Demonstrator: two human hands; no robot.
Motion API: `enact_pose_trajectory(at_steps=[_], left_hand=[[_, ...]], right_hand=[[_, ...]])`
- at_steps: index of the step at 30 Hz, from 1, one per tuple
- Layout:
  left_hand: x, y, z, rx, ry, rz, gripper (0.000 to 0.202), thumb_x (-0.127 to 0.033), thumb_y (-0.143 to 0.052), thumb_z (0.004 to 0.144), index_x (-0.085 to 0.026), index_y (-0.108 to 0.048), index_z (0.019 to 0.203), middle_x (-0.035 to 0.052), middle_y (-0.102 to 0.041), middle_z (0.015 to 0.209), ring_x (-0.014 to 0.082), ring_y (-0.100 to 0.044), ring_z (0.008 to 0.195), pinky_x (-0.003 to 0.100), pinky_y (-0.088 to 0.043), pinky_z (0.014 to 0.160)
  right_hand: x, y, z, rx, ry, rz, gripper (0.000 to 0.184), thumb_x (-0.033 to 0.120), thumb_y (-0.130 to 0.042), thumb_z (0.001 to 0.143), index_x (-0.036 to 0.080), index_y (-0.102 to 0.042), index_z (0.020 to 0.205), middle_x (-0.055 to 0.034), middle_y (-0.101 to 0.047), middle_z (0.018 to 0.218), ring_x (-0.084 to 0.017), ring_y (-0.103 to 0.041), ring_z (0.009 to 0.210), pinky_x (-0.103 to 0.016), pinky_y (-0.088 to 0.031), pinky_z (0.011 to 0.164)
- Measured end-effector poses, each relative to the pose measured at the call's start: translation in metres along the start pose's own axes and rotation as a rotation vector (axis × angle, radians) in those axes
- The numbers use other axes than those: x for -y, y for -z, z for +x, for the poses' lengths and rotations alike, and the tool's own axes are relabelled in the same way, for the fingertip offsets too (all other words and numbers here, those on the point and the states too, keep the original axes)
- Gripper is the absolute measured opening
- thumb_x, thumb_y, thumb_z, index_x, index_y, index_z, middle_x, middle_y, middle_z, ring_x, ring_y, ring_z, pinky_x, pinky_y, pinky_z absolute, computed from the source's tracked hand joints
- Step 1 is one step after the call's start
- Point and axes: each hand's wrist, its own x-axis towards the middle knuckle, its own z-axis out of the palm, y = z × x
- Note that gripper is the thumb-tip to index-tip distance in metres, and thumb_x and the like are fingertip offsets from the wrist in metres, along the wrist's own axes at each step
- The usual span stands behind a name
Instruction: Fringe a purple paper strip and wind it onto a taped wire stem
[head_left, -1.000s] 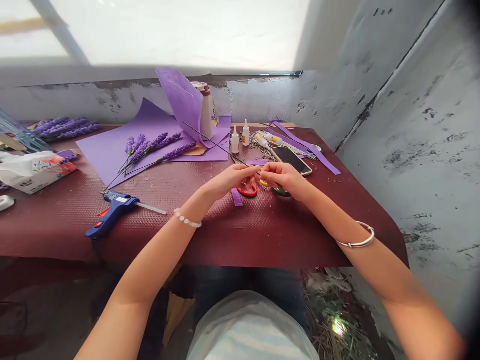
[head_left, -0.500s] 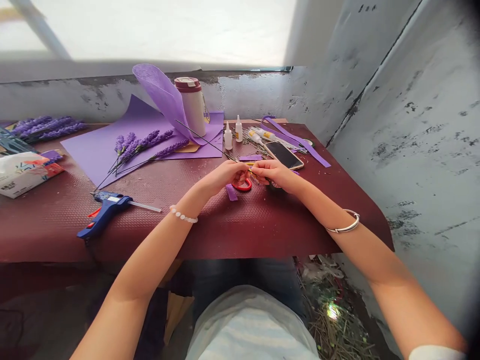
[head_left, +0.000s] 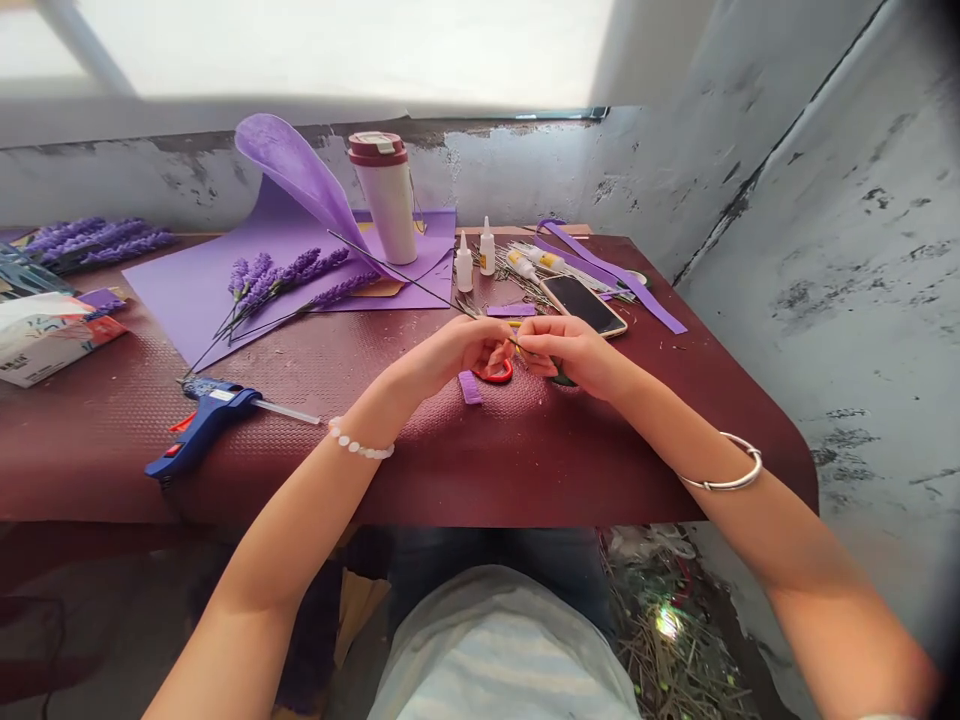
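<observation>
One dark stem [head_left: 420, 284], which the left hand [head_left: 466, 346] and right hand [head_left: 571, 352] grip in pinched fingers, near a purple scrap [head_left: 470, 388] on a maroon table [head_left: 525, 465].

Near right, table [head_left: 570, 465] can be crossed freely; far reach is obstructed by stem [head_left: 420, 286], bottles [head_left: 465, 270] and phone [head_left: 585, 305], left side by glue gun [head_left: 214, 412].

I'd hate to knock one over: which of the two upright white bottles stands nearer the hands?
The left bottle, just beyond the left hand; the right bottle stands farther back.
</observation>
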Motion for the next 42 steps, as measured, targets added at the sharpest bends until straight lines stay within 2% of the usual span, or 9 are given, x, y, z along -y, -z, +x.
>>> enact_pose_trajectory(at_steps=[2,6,12,18,26,33,42], left_hand=[[-0.002,-0.003,-0.002,-0.023,-0.015,0.057,0.033,-0.034,-0.058,0.086,-0.014,-0.054,0.060,-0.0003,-0.046,0.057,0.0089,-0.044,0.053,0.023,-0.037,0.055],[-0.003,-0.005,-0.005,-0.035,-0.033,0.189,0.051,-0.045,-0.057,0.091,-0.015,-0.045,0.051,-0.0026,-0.035,0.050,0.0060,-0.031,0.046,0.024,-0.023,0.046],[0.000,-0.003,-0.002,0.010,-0.019,0.060,0.039,-0.032,-0.058,0.088,-0.016,-0.043,0.056,-0.0028,-0.033,0.055,0.0063,-0.029,0.048,0.023,-0.020,0.045],[0.002,0.001,0.001,0.047,0.016,0.019,0.035,-0.025,-0.055,0.085,-0.017,-0.037,0.056,-0.0043,-0.025,0.058,0.0052,-0.022,0.047,0.021,-0.015,0.041],[0.001,0.007,0.002,0.111,0.076,-0.052,0.032,-0.023,-0.053,0.080,-0.018,-0.034,0.054,-0.0044,-0.023,0.055,0.0051,-0.021,0.044,0.019,-0.019,0.039],[-0.002,0.005,-0.001,0.152,0.085,-0.078,0.027,-0.021,-0.054,0.079,-0.017,-0.039,0.056,-0.0047,-0.023,0.055,0.0051,-0.021,0.044,0.019,-0.020,0.040],[-0.001,0.006,-0.001,0.159,0.084,-0.069,0.034,-0.021,-0.054,0.081,-0.017,-0.037,0.052,-0.0042,-0.023,0.053,0.0053,-0.022,0.043,0.020,-0.020,0.040]], right_hand=[[0.000,0.000,0.000,-0.015,0.017,-0.010,0.029,0.035,-0.070,0.085,0.015,-0.054,0.070,0.0050,-0.044,0.054,-0.008,-0.036,0.049,-0.023,-0.024,0.050],[-0.005,0.002,0.003,-0.019,0.042,-0.003,0.035,0.039,-0.073,0.084,0.016,-0.051,0.068,0.0055,-0.043,0.054,-0.008,-0.035,0.049,-0.023,-0.024,0.050],[-0.005,0.004,0.002,0.110,-0.045,0.040,0.033,0.043,-0.067,0.089,0.014,-0.057,0.077,0.0047,-0.040,0.060,-0.008,-0.032,0.051,-0.023,-0.021,0.049],[-0.004,0.003,0.001,0.128,-0.107,0.075,0.029,0.038,-0.062,0.092,0.015,-0.052,0.076,0.0054,-0.035,0.061,-0.008,-0.025,0.050,-0.024,-0.017,0.047],[0.000,0.005,-0.001,0.158,-0.107,0.083,0.026,0.033,-0.061,0.091,0.015,-0.051,0.075,0.0041,-0.037,0.062,-0.008,-0.027,0.051,-0.024,-0.017,0.048],[0.000,0.007,-0.001,0.203,-0.085,0.116,0.029,0.032,-0.069,0.085,0.016,-0.050,0.070,0.0069,-0.033,0.057,-0.007,-0.022,0.050,-0.024,-0.013,0.049],[0.002,0.005,-0.001,0.153,-0.116,0.124,0.029,0.034,-0.076,0.080,0.014,-0.056,0.072,0.0078,-0.032,0.055,-0.005,-0.020,0.049,-0.024,-0.010,0.047]])
